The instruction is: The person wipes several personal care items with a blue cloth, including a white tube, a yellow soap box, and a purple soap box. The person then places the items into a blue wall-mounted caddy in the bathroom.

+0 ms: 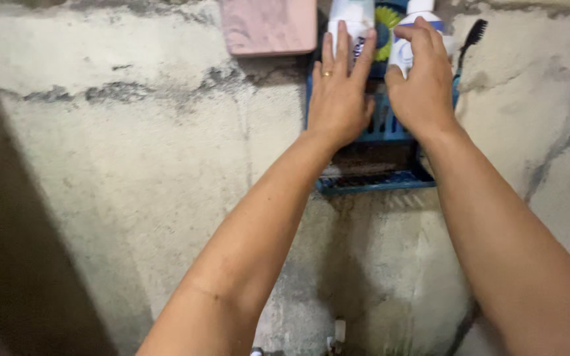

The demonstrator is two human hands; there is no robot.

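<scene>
A blue plastic wall rack [382,126] hangs on a rough concrete wall. In its upper tier stand two white bottles. My left hand [339,92], a ring on one finger, lies flat with fingers spread against the left white bottle [351,20]. My right hand [422,82] curls around the right white bottle [415,33], which has a blue label. Between the bottles shows a yellow-green and blue round item [384,29]. A black toothbrush [470,39] sticks up at the rack's right side.
A pink rectangular object [268,25] is fixed to the wall left of the rack. The rack's lower shelf [374,181] juts out below my wrists. A dark vertical edge [8,264] runs down the left side.
</scene>
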